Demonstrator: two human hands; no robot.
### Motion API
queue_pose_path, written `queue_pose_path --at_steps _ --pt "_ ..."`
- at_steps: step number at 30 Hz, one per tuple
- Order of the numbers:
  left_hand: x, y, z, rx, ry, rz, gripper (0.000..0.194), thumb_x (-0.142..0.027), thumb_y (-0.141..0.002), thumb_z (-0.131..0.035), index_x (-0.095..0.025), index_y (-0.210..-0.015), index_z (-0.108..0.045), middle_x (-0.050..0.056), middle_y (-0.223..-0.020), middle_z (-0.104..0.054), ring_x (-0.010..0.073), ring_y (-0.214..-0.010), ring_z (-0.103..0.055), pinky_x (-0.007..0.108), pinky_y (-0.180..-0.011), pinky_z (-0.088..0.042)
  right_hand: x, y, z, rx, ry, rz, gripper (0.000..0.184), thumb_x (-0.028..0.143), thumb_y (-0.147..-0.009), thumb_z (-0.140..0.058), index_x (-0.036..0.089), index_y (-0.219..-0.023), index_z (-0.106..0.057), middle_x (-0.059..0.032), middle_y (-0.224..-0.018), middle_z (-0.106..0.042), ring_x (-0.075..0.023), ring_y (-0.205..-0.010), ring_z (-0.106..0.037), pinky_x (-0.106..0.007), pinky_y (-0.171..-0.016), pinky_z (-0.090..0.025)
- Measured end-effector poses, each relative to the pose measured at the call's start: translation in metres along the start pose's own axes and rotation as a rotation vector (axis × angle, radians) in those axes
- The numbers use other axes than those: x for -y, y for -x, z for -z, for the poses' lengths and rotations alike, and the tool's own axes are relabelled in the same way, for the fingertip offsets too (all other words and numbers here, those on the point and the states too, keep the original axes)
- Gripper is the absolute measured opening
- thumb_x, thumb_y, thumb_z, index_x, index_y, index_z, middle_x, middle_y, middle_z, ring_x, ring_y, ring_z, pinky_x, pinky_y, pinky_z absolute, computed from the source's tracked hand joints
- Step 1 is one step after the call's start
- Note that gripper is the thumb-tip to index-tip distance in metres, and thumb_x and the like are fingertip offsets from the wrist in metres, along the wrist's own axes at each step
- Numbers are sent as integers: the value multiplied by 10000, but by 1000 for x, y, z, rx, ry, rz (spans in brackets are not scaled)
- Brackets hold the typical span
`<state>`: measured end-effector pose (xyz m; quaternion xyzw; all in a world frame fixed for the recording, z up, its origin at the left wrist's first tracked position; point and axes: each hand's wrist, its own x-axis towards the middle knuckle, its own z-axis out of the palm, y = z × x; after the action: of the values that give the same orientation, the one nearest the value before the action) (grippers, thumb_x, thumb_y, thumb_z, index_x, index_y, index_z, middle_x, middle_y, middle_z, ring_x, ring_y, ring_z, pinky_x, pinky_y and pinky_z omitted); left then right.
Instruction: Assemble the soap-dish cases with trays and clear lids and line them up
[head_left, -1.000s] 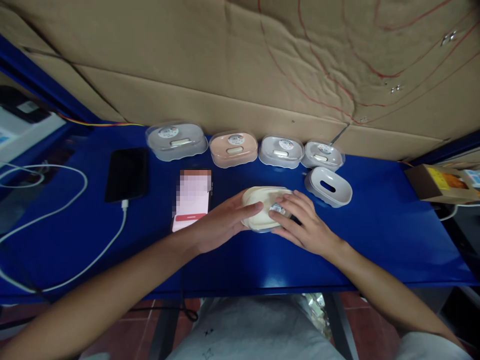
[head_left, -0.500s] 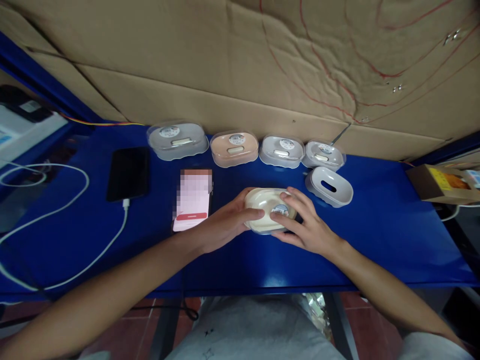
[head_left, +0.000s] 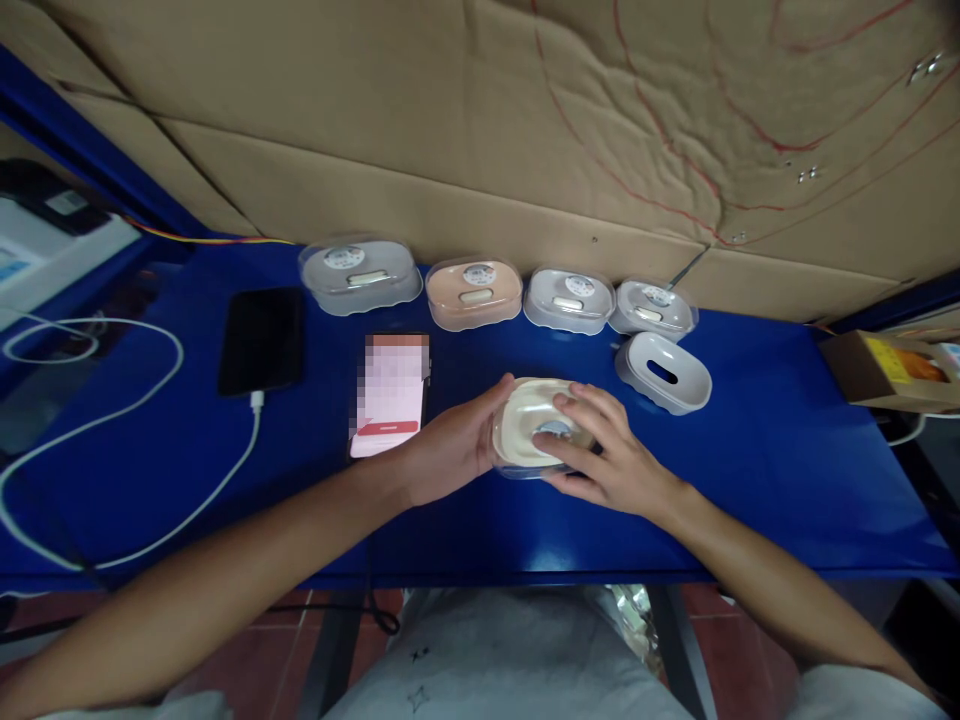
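Between my two hands is a cream oval soap box with a clear plastic part around it and a round sticker partly covered by my fingers. My left hand grips its left end, with the thumb along the upper left rim. My right hand holds the right side, fingers across the top and over the sticker. Just beyond my right hand stands a pale grey soap box piece with a dark slot and no clear cover. Whether the held box touches the table cannot be made out.
Along the back stand covered soap boxes: grey, peach, and two pale grey ones. A lit phone and a dark phone on a white cable lie left on the blue table. Cardboard rises behind.
My left thumb has moved off the top of the cream soap box to its upper left rim. The view has shifted slightly; the row of boxes stands the same.
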<state>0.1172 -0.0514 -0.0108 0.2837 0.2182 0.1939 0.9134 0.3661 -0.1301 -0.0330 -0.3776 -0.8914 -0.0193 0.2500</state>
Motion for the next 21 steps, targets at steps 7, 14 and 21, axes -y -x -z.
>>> queue_pose_path --at_steps 7,14,21 --pt "1 0 -3 -49 -28 -53 500 -640 -1009 -678 -254 -1311 -783 73 -1392 -762 265 -1285 -683 327 -1026 -550 -5 -2 -3 -46 -64 -90 623 428 -982 -781 349 -1546 -529 -125 -1626 -480 -395 -1584 -421 -668 -1245 -458" --pt "5 3 -2 -74 -91 -129 483 -507 -960 -809 -260 -1368 -732 93 -1419 -733 263 -1234 -697 299 -937 -559 -5 -7 -5 -60 -164 -103 757 403 -992 -773 333 -1648 -403 -155 -1708 -376 -403 -1611 -382 -657 -1278 -422" --pt "5 -1 -1 -159 -11 -122 379 -288 -939 -788 -199 -1307 -766 104 -1284 -798 266 -1123 -753 296 -874 -605 -5 -9 -2 15 -200 -147 952 487 -996 -754 311 -1751 -202 -176 -1782 -292 -398 -1662 -301 -661 -1314 -365"
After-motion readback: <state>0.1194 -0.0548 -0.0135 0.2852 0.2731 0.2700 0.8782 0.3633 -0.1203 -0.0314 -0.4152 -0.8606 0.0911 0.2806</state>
